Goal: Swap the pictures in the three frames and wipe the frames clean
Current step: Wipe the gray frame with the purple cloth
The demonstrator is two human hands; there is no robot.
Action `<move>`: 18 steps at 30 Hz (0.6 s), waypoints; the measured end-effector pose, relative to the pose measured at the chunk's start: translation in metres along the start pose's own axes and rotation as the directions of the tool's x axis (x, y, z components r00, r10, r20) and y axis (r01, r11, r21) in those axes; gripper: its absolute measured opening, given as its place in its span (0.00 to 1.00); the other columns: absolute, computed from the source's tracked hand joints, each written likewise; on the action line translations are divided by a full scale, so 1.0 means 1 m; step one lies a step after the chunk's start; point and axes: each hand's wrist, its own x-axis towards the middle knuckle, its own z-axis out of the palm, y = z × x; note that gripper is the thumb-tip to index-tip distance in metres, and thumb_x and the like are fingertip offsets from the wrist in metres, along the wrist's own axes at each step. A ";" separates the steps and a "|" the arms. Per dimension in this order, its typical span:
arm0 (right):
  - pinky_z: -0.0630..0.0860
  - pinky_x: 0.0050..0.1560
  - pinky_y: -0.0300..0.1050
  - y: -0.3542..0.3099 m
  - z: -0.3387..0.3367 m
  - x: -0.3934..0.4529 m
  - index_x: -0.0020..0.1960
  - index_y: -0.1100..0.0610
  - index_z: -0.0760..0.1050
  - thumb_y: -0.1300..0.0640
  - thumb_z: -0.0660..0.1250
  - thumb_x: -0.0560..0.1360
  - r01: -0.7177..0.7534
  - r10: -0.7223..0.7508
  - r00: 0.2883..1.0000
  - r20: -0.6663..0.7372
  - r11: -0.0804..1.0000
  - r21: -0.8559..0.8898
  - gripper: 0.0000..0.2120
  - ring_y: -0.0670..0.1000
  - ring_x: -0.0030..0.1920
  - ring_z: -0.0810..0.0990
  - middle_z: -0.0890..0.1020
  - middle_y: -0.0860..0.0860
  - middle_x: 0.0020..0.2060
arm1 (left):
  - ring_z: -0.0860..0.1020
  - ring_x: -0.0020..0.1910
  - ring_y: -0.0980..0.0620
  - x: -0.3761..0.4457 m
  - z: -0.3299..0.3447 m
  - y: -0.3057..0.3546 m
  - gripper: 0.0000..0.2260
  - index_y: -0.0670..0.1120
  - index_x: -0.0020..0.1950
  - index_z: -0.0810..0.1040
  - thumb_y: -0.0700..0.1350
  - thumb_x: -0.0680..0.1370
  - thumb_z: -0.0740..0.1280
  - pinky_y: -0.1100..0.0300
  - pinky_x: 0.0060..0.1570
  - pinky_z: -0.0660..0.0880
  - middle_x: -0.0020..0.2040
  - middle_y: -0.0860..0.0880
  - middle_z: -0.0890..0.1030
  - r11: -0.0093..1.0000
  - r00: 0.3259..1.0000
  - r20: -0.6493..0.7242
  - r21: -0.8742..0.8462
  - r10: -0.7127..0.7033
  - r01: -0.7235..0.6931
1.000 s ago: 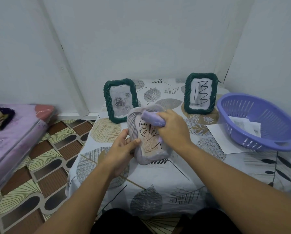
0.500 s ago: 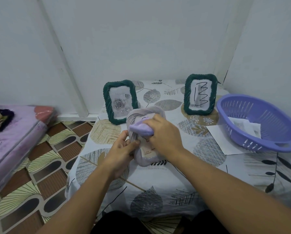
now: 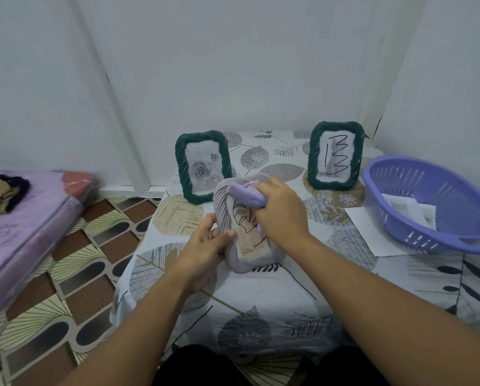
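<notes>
**Q:** Head view. What is held, and why in this way?

**A:** The grey frame [image 3: 240, 235] stands on its lower edge near the middle of the table [image 3: 289, 302], tipped back toward the person so that its line-drawing picture faces up. The left hand [image 3: 205, 246] grips the frame's left rim, thumb on the front and fingers curled behind; this probably braces it against the push of wiping. The right hand [image 3: 280, 213] is closed round a bunched lilac cloth [image 3: 245, 195], pressing it to the upper right of the glass. The step in hand appears to be the wiping of this frame.

**Q:** Where are the other task items?

**A:** Two green frames stand upright at the back of the table: the left green frame [image 3: 202, 167], with a rose picture, is just behind the grey one; the right green frame [image 3: 336, 156], with a black scribble, is well apart to the right. Both face forward, likely parked out of the working area.

**Q:** Which edges and what room matter?

**A:** The table's left edge drops to the patterned floor [image 3: 74, 263] near the left hand. On the right, a purple basket [image 3: 400, 213] holding papers sits on a white sheet [image 3: 372, 232], near the right forearm. In front of the grey frame lies bare tablecloth. A wide upward stroke risks nudging the left green frame.
</notes>
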 end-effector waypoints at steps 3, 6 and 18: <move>0.76 0.43 0.48 0.004 0.002 -0.002 0.52 0.51 0.83 0.61 0.69 0.73 -0.084 0.085 0.996 -0.002 0.983 0.161 0.10 0.50 0.45 0.77 0.80 0.47 0.47 | 0.81 0.63 0.38 0.001 0.000 0.000 0.15 0.44 0.70 0.70 0.36 0.84 0.63 0.40 0.65 0.76 0.63 0.38 0.83 1.000 1.000 0.004 0.009 -0.003 0.003; 0.81 0.40 0.62 0.015 -0.002 0.002 0.40 0.60 0.78 0.56 0.72 0.76 -0.357 0.406 0.914 0.007 0.794 0.493 0.10 0.51 0.33 0.80 0.82 0.57 0.36 | 0.81 0.63 0.38 0.000 0.001 -0.001 0.14 0.43 0.70 0.70 0.35 0.84 0.63 0.41 0.64 0.77 0.63 0.38 0.83 1.000 1.000 -0.004 0.010 -0.006 0.006; 0.75 0.39 0.49 0.027 -0.008 -0.012 0.47 0.49 0.82 0.61 0.69 0.73 -0.117 0.117 0.993 0.004 0.992 0.046 0.08 0.52 0.40 0.76 0.73 0.46 0.39 | 0.81 0.64 0.38 0.001 0.001 -0.002 0.16 0.44 0.71 0.70 0.35 0.84 0.63 0.41 0.65 0.76 0.63 0.38 0.83 1.000 1.000 -0.012 0.005 0.004 -0.004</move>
